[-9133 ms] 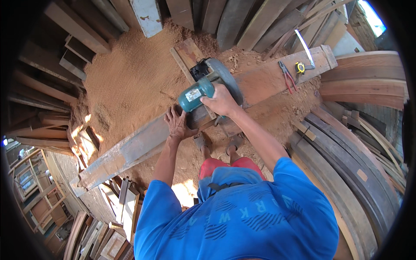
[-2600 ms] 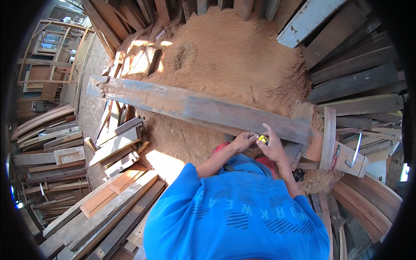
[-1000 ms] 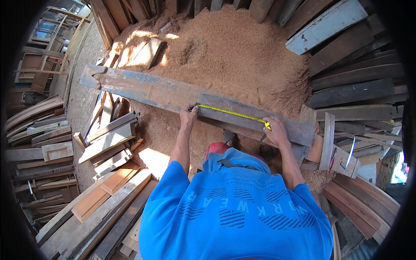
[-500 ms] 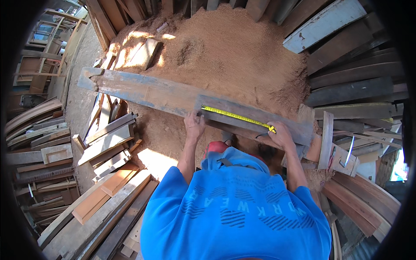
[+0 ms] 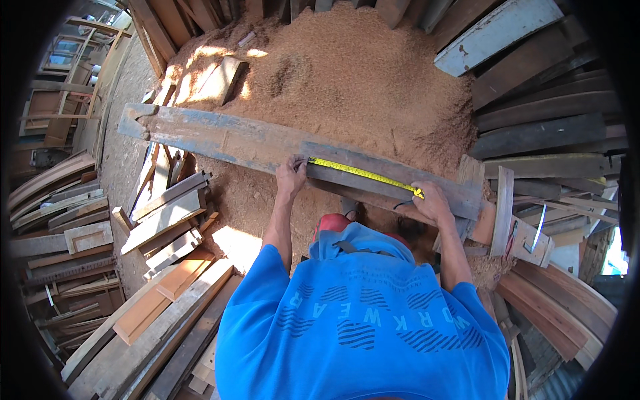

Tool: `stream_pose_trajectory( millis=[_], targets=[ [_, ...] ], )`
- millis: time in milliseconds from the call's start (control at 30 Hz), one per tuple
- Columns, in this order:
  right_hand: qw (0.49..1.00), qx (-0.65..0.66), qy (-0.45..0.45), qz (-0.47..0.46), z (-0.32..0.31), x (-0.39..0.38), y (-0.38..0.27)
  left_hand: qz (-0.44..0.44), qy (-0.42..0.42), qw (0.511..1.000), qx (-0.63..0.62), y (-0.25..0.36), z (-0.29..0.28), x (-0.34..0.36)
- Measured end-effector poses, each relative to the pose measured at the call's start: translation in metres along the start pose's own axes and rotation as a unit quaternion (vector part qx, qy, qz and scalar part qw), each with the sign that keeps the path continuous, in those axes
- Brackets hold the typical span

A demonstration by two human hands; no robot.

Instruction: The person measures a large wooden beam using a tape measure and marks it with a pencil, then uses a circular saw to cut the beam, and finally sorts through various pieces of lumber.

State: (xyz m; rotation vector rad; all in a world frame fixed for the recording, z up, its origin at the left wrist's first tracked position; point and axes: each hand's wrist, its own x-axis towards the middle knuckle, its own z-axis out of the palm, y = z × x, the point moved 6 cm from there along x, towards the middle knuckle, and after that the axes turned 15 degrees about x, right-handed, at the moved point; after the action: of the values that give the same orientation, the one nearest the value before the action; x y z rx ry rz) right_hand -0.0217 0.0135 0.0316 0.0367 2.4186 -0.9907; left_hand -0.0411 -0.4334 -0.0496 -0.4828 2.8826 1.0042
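A long weathered board (image 5: 230, 137) with worn blue-grey paint lies crosswise in front of me, sloping down to the right. Over its right half a shorter grey-brown plank (image 5: 383, 162) rests on it. A yellow tape measure blade (image 5: 360, 173) is stretched along this plank. My left hand (image 5: 291, 179) is closed at the blade's left end, fingertips by the plank's left edge. The right hand (image 5: 432, 201) grips the tape measure at the other end; a bit of its yellow case shows, the rest hidden by the fingers.
A sawdust heap (image 5: 360, 73) spreads beyond the board. Stacked dark planks (image 5: 543, 140) fill the right side, with a white-painted board (image 5: 499, 37) at top right. Offcuts (image 5: 167, 223) and longer timbers (image 5: 163, 317) lie at left. A short upright board (image 5: 501, 210) stands near the right end.
My left hand has shifted slightly up and left, its fingers now beside the blade's end. The blade's left end has moved a little up; the right hand has barely moved.
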Motion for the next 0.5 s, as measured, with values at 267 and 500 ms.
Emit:
stream_pose_trajectory(
  millis=[267, 500],
  targets=[
    [1.0, -0.008, 0.004, -0.003, 0.003, 0.0, 0.0, -0.005, -0.004, 1.0, -0.004, 0.003, 0.0, -0.004],
    [1.0, 0.004, 0.022, -0.017, 0.003, -0.004, -0.001, 0.004, -0.001, 0.999, -0.037, -0.005, 0.004, -0.003]
  ],
)
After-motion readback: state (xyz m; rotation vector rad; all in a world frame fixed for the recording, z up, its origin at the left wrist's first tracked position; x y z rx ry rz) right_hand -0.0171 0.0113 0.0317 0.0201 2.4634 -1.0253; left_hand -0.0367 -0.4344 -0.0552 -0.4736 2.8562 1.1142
